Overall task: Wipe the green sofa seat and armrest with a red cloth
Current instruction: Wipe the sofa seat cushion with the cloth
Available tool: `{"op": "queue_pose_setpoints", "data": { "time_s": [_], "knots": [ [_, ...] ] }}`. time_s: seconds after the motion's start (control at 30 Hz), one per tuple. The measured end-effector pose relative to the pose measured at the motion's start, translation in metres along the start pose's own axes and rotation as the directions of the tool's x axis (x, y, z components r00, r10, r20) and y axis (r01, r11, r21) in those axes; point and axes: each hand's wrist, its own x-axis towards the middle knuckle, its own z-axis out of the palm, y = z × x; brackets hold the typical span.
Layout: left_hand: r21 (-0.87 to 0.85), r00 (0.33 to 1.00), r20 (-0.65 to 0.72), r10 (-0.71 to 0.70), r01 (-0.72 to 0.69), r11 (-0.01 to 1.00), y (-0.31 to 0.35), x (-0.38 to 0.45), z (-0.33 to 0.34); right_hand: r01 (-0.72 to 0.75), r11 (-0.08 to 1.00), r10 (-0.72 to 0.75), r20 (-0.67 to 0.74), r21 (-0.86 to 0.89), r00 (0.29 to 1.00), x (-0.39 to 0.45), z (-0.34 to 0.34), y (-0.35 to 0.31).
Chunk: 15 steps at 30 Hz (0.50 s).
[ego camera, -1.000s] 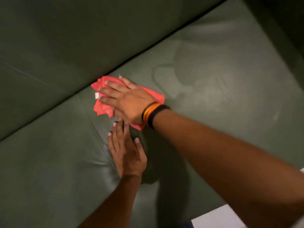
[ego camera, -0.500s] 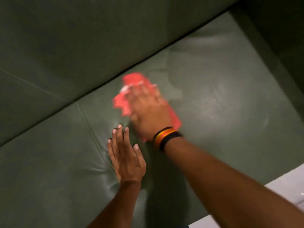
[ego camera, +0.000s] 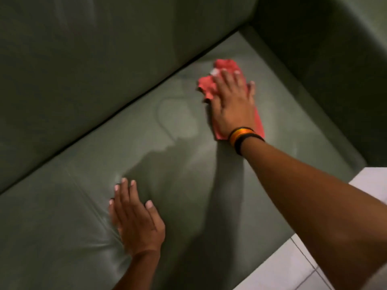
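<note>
- The right hand (ego camera: 232, 105) lies flat on the cloth (ego camera: 209, 85), fingers spread, pressing it onto the seat (ego camera: 293, 114); nothing is pinched.
- The cloth sits on the far part of the seat, near the backrest (ego camera: 104, 59) and not far from the armrest (ego camera: 335, 49); its edges show beyond the fingertips and beside the wrist.
- The left hand (ego camera: 136, 222) rests palm down on the seat's near part, fingers together, empty, well apart from the cloth.
- Dark and orange bands (ego camera: 243, 137) circle the right wrist.
- Pale floor (ego camera: 293, 268) shows at lower right.
</note>
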Motion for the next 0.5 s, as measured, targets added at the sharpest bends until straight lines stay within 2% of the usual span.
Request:
{"op": "queue_pose_setpoints", "data": {
  "time_s": [0.1, 0.17, 0.2, 0.27, 0.33, 0.4, 0.43, 0.47, 0.5],
  "knots": [
    [-0.012, 1.0, -0.013, 0.01, -0.01, 1.0, 0.002, -0.001, 0.0, -0.327, 0.945, 0.326, -0.103, 0.005, 0.94, -0.057, -0.011, 0.031],
    [-0.012, 1.0, -0.006, 0.007, -0.007, 1.0, -0.001, -0.002, -0.001, -0.387, 0.919, 0.379, -0.097, -0.078, 0.92, -0.121, 0.002, 0.006],
    [-0.019, 1.0, 0.0, 0.011, -0.011, 1.0, -0.002, -0.002, -0.001, -0.327, 0.938, 0.326, -0.035, -0.117, 0.945, -0.149, 0.011, -0.016],
    [-0.019, 1.0, -0.012, 0.028, -0.028, 0.999, -0.002, -0.006, 0.001, -0.077, 0.994, 0.083, 0.089, -0.074, 0.993, -0.186, 0.037, -0.063],
    [-0.029, 0.999, -0.04, 0.017, -0.018, 0.999, -0.003, -0.005, 0.003, 0.205, 0.979, -0.202, 0.163, -0.003, 0.966, -0.174, 0.052, -0.103],
    [-0.008, 0.997, -0.074, 0.03, -0.031, 0.999, -0.003, -0.002, 0.002, 0.349, 0.937, -0.342, 0.186, -0.006, 0.921, -0.129, 0.049, -0.107],
    [0.003, 0.996, -0.08, 0.04, -0.04, 0.999, -0.004, -0.003, 0.004, 0.356, 0.933, -0.344, 0.167, -0.048, 0.924, -0.107, 0.045, -0.095],
    [0.005, 0.996, -0.078, 0.047, -0.047, 0.999, -0.004, -0.003, 0.005, 0.297, 0.953, -0.287, 0.135, -0.064, 0.948, -0.089, 0.037, -0.075],
    [0.003, 0.996, -0.077, 0.045, -0.044, 0.999, -0.004, -0.005, 0.004, 0.179, 0.983, -0.174, 0.09, -0.049, 0.981, -0.078, 0.028, -0.049]
  ]
}}
